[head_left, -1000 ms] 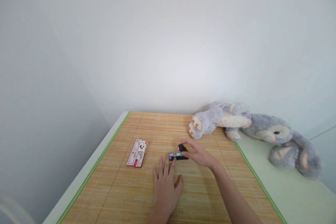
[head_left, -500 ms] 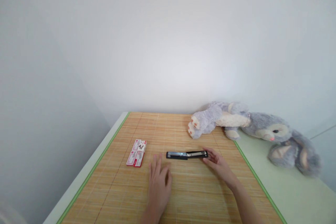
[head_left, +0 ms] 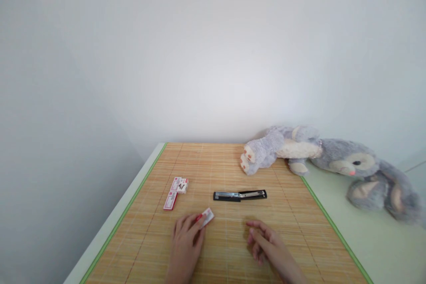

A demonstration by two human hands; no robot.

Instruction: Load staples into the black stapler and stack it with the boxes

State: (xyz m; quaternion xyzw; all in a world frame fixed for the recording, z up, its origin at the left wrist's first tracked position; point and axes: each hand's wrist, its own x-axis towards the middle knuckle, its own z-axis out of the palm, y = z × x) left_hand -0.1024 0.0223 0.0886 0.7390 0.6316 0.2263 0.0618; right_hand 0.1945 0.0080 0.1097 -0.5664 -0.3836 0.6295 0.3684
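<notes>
A small red-and-white box (head_left: 208, 216), its print like that of a staples box, is held in the fingers of my left hand (head_left: 186, 242) low over the mat. Further right, my right hand (head_left: 266, 246) is empty, its fingers loosely curled and apart. Beyond the hands, an opened black stapler (head_left: 240, 195) lies flat, its metal magazine facing up. Several more red-and-white boxes (head_left: 170, 200) sit to the left, side by side; a white one (head_left: 183, 185) bears a picture of dark staples.
A bamboo mat (head_left: 213, 164) with green edging covers much of the pale table (head_left: 359, 239). On the right, a grey plush rabbit (head_left: 349, 157) lies along the back, partly over the mat's edge. A white wall (head_left: 213, 53) rises behind.
My left hand has taken one box from the group and drawn it nearer and to the right. My right hand has left the stapler's end and moved back toward me.
</notes>
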